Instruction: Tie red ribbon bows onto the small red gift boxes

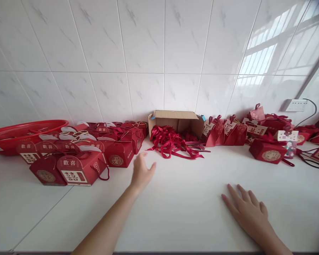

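Note:
My left hand (143, 171) reaches forward over the white table, thumb and fingers apart, with nothing in it. Just beyond and left of it stands a red gift box (119, 154) with a round gold emblem; I cannot tell whether the fingertips touch it. A tangle of red ribbons (168, 140) spills from a cardboard box (175, 114) lying on its side ahead. At the right, my right hand (246, 205) rests flat on the tabletop, fingers spread and nothing held. Farther back from it is a red box with a bow (267, 150).
Several red gift boxes with cord handles (81, 168) crowd the left side, before a red plastic basin (29, 127). Small red pouches with tags (235, 134) and more boxes line the tiled wall at right. A power socket (295, 105) with a black cable sits there.

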`<state>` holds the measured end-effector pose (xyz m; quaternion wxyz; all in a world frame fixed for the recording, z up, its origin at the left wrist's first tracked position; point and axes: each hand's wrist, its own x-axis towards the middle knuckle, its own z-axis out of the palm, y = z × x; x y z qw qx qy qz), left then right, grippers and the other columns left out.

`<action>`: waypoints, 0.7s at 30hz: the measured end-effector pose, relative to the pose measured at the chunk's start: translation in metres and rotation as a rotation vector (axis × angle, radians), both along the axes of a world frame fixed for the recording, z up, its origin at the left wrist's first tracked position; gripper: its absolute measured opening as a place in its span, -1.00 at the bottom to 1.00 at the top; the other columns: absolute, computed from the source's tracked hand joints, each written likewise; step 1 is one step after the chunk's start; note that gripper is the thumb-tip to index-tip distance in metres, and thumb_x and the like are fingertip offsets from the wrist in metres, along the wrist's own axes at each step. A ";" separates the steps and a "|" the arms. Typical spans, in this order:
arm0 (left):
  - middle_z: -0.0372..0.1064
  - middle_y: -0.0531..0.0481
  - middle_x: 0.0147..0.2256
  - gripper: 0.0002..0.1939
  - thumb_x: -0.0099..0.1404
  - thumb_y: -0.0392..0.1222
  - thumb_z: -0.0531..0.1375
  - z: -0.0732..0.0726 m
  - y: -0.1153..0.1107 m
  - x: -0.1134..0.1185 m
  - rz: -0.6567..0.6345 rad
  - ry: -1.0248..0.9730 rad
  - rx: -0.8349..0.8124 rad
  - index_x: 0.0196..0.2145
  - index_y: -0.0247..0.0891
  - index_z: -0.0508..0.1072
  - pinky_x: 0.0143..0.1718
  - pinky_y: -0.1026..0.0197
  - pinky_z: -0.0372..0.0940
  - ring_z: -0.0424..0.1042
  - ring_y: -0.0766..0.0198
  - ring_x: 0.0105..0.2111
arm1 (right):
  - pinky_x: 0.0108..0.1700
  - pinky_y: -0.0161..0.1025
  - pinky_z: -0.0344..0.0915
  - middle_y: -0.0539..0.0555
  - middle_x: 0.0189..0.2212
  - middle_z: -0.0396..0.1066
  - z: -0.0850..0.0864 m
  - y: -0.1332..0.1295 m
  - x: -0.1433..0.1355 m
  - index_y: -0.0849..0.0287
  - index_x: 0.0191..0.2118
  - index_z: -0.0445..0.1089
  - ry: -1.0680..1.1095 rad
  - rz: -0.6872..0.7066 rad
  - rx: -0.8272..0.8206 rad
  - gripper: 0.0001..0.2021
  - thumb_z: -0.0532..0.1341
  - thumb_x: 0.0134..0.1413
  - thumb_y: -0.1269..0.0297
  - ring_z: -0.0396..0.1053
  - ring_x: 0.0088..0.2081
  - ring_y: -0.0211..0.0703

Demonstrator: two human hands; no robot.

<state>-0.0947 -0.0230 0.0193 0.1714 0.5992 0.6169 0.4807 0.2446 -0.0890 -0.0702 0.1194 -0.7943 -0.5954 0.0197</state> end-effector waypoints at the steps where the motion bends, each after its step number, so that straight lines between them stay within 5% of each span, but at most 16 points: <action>1: 0.09 -0.29 0.08 -0.47 0.13 -0.11 0.16 0.004 0.003 -0.010 0.101 0.132 0.098 0.02 -0.32 0.12 0.18 -0.04 -0.06 0.01 -0.02 0.17 | 0.17 0.26 -0.12 0.12 0.25 0.01 0.000 -0.001 -0.002 -0.01 0.21 0.12 -0.021 -0.008 -0.008 -0.40 -0.09 0.09 -0.11 -0.14 0.26 0.28; 3: -0.06 -0.32 0.19 -0.37 0.15 -0.09 0.14 0.011 0.008 -0.032 0.326 0.367 0.237 0.12 -0.34 0.04 0.21 -0.10 -0.16 -0.13 -0.07 0.23 | 0.18 0.22 -0.10 0.11 0.25 0.01 0.003 -0.003 -0.004 -0.01 0.22 0.10 -0.042 -0.011 -0.006 -0.39 -0.10 0.10 -0.12 -0.13 0.27 0.26; 6: -0.31 -0.41 0.27 -0.16 0.12 0.06 0.16 0.017 0.013 -0.061 0.565 0.458 0.136 0.21 -0.35 -0.12 0.13 -0.29 -0.12 -0.28 -0.27 0.24 | 0.17 0.21 -0.08 0.11 0.25 0.02 0.008 -0.003 -0.004 0.00 0.22 0.11 -0.052 -0.001 0.008 -0.39 -0.12 0.11 -0.13 -0.11 0.26 0.26; 13: -0.25 -0.50 0.23 -0.40 0.13 0.12 0.13 0.010 0.016 -0.076 0.596 0.556 -0.051 0.02 -0.30 0.17 0.04 -0.39 -0.11 -0.24 -0.34 0.23 | 0.16 0.22 -0.07 0.14 0.25 0.01 0.008 -0.006 -0.007 0.04 0.22 0.12 -0.054 0.029 0.023 -0.39 -0.12 0.13 -0.12 -0.11 0.26 0.28; 17: -0.03 -0.42 0.12 -0.41 0.07 0.09 0.17 0.015 0.012 -0.065 0.495 0.558 -0.084 -0.03 -0.27 0.14 0.03 -0.31 0.00 -0.02 -0.26 0.17 | 0.12 0.24 -0.02 0.17 0.25 0.02 0.015 -0.005 0.000 0.05 0.21 0.12 -0.056 0.040 -0.027 -0.41 -0.08 0.12 -0.09 -0.09 0.25 0.30; 21: 0.07 -0.23 0.06 -0.42 0.02 0.03 0.22 0.017 0.005 -0.049 0.045 0.518 -0.054 -0.05 -0.21 0.16 0.04 -0.13 0.13 0.17 -0.08 0.08 | -0.09 0.06 0.26 0.27 -0.02 0.35 0.056 0.026 0.016 0.16 -0.01 0.38 0.030 0.244 -0.222 -0.52 0.05 0.06 -0.03 0.34 -0.04 0.20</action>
